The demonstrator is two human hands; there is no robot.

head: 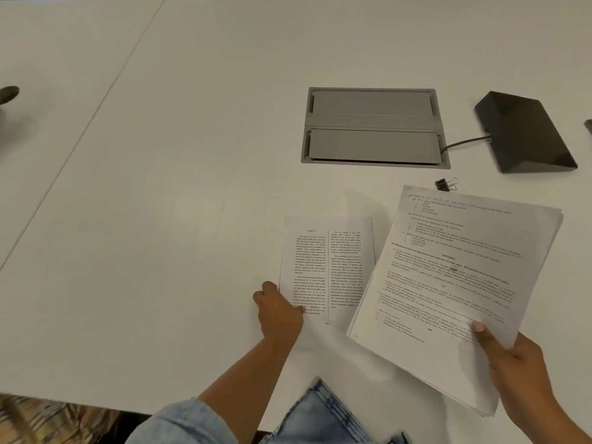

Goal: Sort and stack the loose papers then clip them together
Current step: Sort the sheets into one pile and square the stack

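Note:
A stack of printed papers (455, 283) is lifted and tilted at the right, with my right hand (519, 366) gripping its near right corner, thumb on top. A single two-column printed sheet (326, 267) lies on the white table, partly tucked under the stack's left edge. My left hand (278, 312) pinches that sheet's near left edge. A black binder clip (446, 184) rests on the table just beyond the stack's far corner, untouched.
A grey cable hatch (373, 123) is set into the white table (160, 219) beyond the papers. A black wedge-shaped device (525, 133) with a cord sits at the far right. A table seam runs diagonally at left. A denim sleeve and garment show at the near edge.

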